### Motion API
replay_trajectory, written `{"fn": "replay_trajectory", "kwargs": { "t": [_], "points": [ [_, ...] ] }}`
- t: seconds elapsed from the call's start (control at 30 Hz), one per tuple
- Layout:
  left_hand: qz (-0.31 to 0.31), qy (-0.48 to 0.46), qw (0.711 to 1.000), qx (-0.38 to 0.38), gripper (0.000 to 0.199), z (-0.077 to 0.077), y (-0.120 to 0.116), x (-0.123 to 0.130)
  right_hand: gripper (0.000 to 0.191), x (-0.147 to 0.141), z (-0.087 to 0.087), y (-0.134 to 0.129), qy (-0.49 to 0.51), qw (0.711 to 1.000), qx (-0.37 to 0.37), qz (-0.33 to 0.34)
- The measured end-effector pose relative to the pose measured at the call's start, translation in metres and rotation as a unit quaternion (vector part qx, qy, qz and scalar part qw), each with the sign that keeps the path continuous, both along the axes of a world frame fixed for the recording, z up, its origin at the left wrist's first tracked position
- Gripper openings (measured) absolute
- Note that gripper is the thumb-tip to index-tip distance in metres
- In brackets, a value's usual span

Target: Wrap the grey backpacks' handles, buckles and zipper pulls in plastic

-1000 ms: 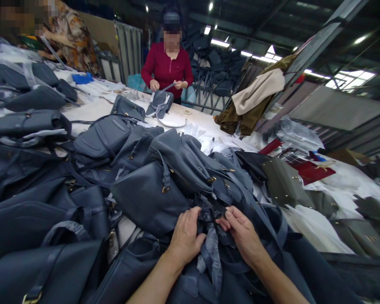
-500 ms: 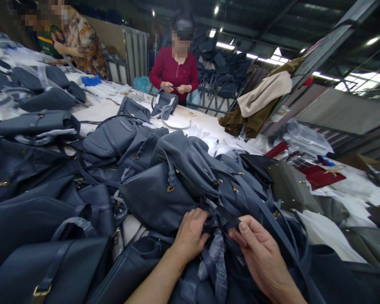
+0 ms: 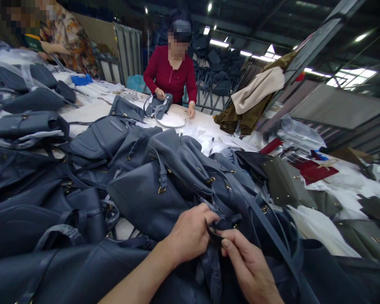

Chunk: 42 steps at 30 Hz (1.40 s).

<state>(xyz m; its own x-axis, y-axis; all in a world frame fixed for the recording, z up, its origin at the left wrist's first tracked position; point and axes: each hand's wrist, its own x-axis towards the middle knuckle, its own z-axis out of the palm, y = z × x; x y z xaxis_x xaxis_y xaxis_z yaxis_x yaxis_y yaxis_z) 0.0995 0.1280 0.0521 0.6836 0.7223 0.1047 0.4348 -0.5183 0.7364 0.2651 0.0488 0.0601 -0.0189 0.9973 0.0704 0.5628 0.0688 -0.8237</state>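
A heap of navy leather handbags (image 3: 145, 198) fills the lower view, with gold buckles and long straps. My left hand (image 3: 191, 234) grips a folded part of one bag (image 3: 231, 202). A narrow dark leather strap end (image 3: 213, 233) sticks up between my hands. My right hand (image 3: 248, 266) pinches it between thumb and fingers. Grey lining (image 3: 213, 272) hangs below my hands, partly hidden by them and by the leather.
Across the white-covered table, a person in a red top (image 3: 171, 71) handles a navy bag (image 3: 156, 105). Another person (image 3: 66, 40) stands far left. Olive bags (image 3: 283, 181) lie right, beside hanging garments (image 3: 250, 97). Stacked black chairs (image 3: 215, 63) stand behind.
My hands have moved up and left, and the strap end now stands out between them. The person opposite has shifted one hand onto the table beside the bag.
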Motion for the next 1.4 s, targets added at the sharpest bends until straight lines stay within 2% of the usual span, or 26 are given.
{"fn": "replay_trajectory", "kwargs": {
  "t": [0.1, 0.2, 0.27, 0.37, 0.47, 0.53, 0.63, 0.73, 0.87, 1.0, 1.13, 1.2, 1.27, 1.4],
  "points": [
    [-0.067, -0.005, 0.997, -0.029, 0.015, -0.005, -0.003, 0.010, 0.021, -0.001, 0.002, -0.001, -0.060, 0.995, 0.064, 0.054],
    [-0.054, -0.004, 0.997, -0.049, 0.012, -0.020, -0.002, 0.021, 0.019, 0.000, 0.014, 0.011, -0.152, 0.972, 0.128, 0.124],
    [-0.043, -0.100, 0.991, -0.076, 0.017, -0.029, -0.002, 0.024, 0.018, 0.002, 0.024, 0.025, -0.235, 0.945, 0.145, 0.173],
    [0.008, -0.223, 0.967, -0.126, 0.026, -0.039, -0.007, 0.022, 0.021, 0.007, 0.036, 0.046, -0.378, 0.890, 0.079, 0.244],
    [0.066, -0.236, 0.957, -0.155, 0.030, -0.043, -0.015, 0.017, 0.026, 0.014, 0.042, 0.056, -0.513, 0.821, -0.023, 0.248],
    [0.081, -0.245, 0.952, -0.162, 0.033, -0.044, -0.021, 0.014, 0.027, 0.018, 0.043, 0.052, -0.540, 0.802, -0.069, 0.246],
    [0.074, -0.257, 0.949, -0.168, 0.037, -0.046, -0.029, 0.011, 0.029, 0.022, 0.039, 0.032, -0.528, 0.801, -0.097, 0.266],
    [0.076, -0.270, 0.943, -0.178, 0.039, -0.049, -0.035, 0.009, 0.029, 0.025, 0.028, 0.005, -0.530, 0.799, -0.124, 0.256],
    [0.076, -0.267, 0.942, -0.188, 0.038, -0.052, -0.035, 0.009, 0.035, 0.029, 0.016, -0.013, -0.496, 0.834, -0.151, 0.191],
    [0.060, -0.257, 0.948, -0.179, 0.037, -0.053, -0.033, 0.011, 0.028, 0.028, 0.019, 0.000, -0.446, 0.866, -0.192, 0.123],
    [0.063, -0.260, 0.953, -0.142, 0.036, -0.054, -0.036, 0.012, 0.020, 0.017, 0.024, 0.027, -0.407, 0.878, -0.204, 0.149],
    [0.062, -0.256, 0.958, -0.114, 0.036, -0.054, -0.038, 0.012, 0.024, 0.010, 0.022, 0.036, -0.408, 0.878, -0.204, 0.147],
    [0.054, -0.249, 0.963, -0.092, 0.036, -0.054, -0.039, 0.012, 0.029, 0.005, 0.018, 0.040, -0.415, 0.876, -0.200, 0.142],
    [0.025, -0.222, 0.973, -0.061, 0.036, -0.049, -0.037, 0.008, 0.027, 0.010, 0.011, 0.036, -0.420, 0.877, -0.164, 0.169]
  ]
}}
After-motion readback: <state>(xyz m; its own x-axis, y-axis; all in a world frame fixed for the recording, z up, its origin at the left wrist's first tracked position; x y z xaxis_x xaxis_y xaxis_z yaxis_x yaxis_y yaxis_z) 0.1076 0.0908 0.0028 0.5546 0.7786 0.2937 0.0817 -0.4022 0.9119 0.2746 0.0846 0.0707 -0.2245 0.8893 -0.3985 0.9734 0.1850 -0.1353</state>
